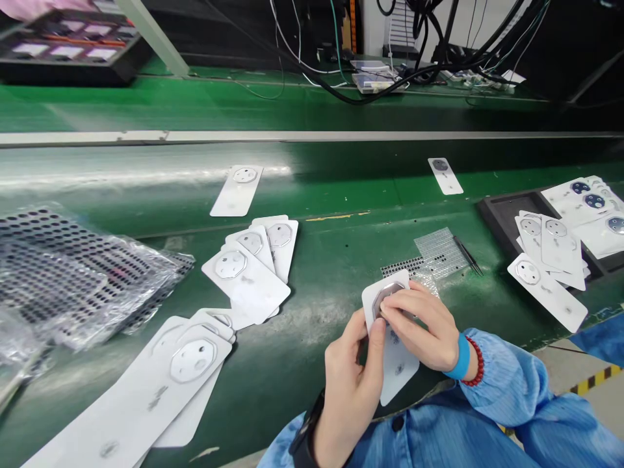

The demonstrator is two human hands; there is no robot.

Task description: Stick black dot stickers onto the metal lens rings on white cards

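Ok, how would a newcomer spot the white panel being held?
Go to the near edge of the green bench, right of centre. There the left hand grips a white panel that the right hand touches. The other panels lie loose; this one alone is gripped.

White rectangular panel: smooth, satin, perhaps plastic. Long green surface: glossy, scuffed. Crinkled sheet of clear plastic film: shiny.

The panels are white, the table green, the sleeves blue, sheeting black-dotted.
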